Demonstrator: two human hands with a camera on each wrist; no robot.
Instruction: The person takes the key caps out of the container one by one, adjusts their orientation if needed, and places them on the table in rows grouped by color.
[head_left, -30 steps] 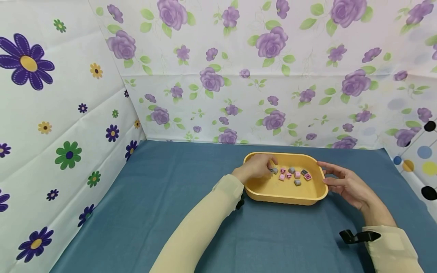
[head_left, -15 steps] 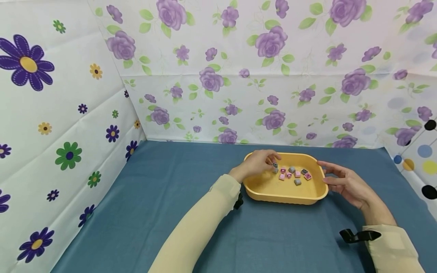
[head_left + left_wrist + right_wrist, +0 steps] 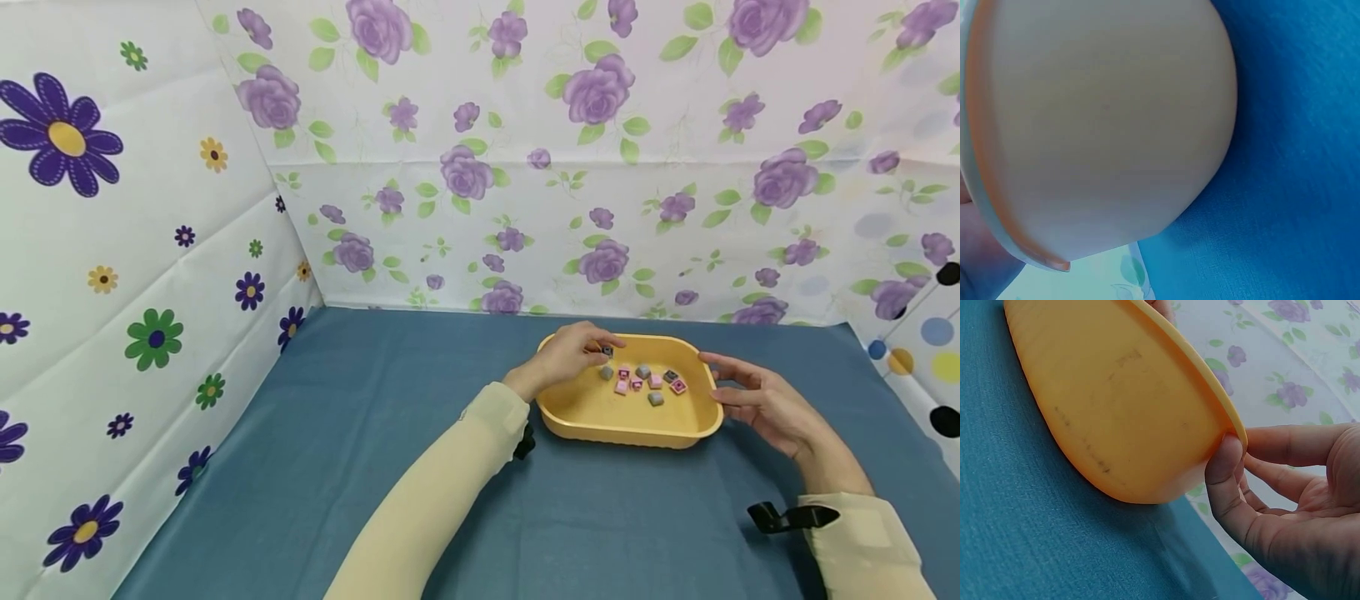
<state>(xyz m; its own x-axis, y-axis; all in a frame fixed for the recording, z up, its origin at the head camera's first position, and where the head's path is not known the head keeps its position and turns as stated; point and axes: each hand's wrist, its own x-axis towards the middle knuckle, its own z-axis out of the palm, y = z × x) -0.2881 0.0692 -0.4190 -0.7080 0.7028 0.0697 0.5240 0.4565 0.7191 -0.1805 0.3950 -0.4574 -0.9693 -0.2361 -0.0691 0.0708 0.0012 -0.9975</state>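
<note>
Left hand (image 3: 564, 358): reaching over the left end of the yellow tray (image 3: 596, 410), fingers and thumb apparently pinching a dark gray block (image 3: 607, 352) near the tray's far wall. Whether that block is lifted off the tray floor cannot be told (the left wrist view shows chiefly the tray's outer side).

Light gray block (image 3: 607, 372): loose on the tray floor, just nearer the wearer than the pinched one, untouched.

Loose cluster, middle to right of the tray: five pink blocks (image 3: 656, 381), two further light gray blocks (image 3: 642, 372), one second dark block (image 3: 671, 377). None handled, none seen stacked.

Right hand (image 3: 761, 408): grasping the tray's right rim between thumb and fingers, apparently to steady it. Tray seated on the blue-covered counter (image 3: 375, 458).

Status, as judged: work underway. One block in hand, nine lying loose, all ten visible blocks within the tray. Left undone: the dark gray block's release, and any handling due the other nine.

Differences from one second earlier: left hand and dark gray block stand farther toward the tray's back and slightly rightward; the light gray block, formerly close against it, now lies apart. Right hand, tray and cluster: unchanged.
</note>
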